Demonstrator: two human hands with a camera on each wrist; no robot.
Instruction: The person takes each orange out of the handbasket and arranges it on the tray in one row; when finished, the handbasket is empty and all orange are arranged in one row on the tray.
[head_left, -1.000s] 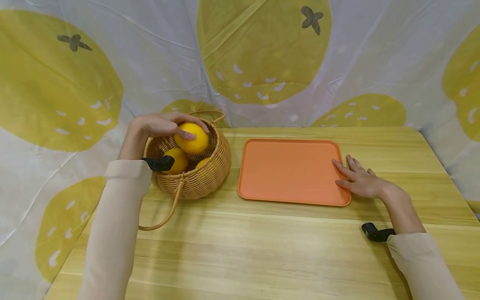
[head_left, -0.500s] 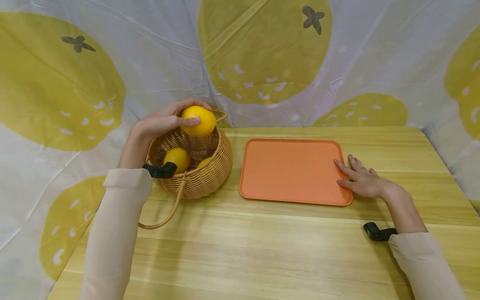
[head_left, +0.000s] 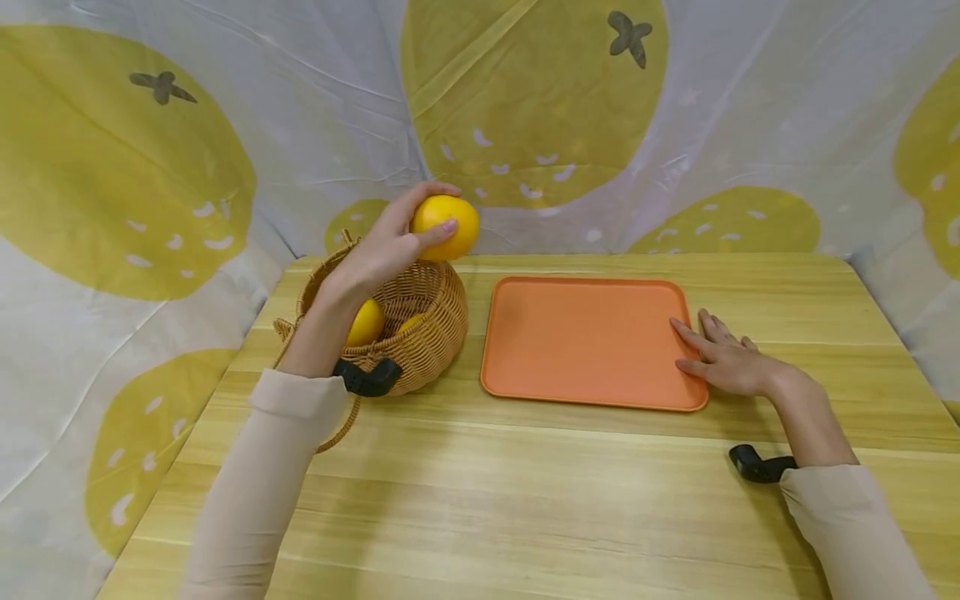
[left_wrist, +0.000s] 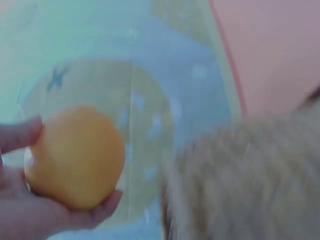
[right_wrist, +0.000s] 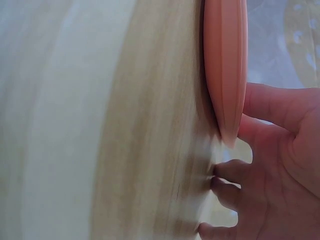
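Hands first: left hand [head_left: 386, 246] raised above the basket rim, fingers and thumb curled round a yellow-orange citrus fruit [head_left: 446, 227]; right hand [head_left: 723, 360] lies flat and relaxed, fingers straight, resting on the near right corner of the tray. Wooden counter [head_left: 525, 492] carries everything. Orange tray [head_left: 585, 342] sits mid-counter, flat, nothing on it. Wicker basket [head_left: 420, 333] stands just left of the tray, apart from it, loop handle hanging toward the near edge. Two more fruits [head_left: 366, 322] sit inside the basket. Held fruit looks firm, rounded, fairly smooth, moderately heavy; likely to roll if set down loose. Best gripped round its widest part, as now.
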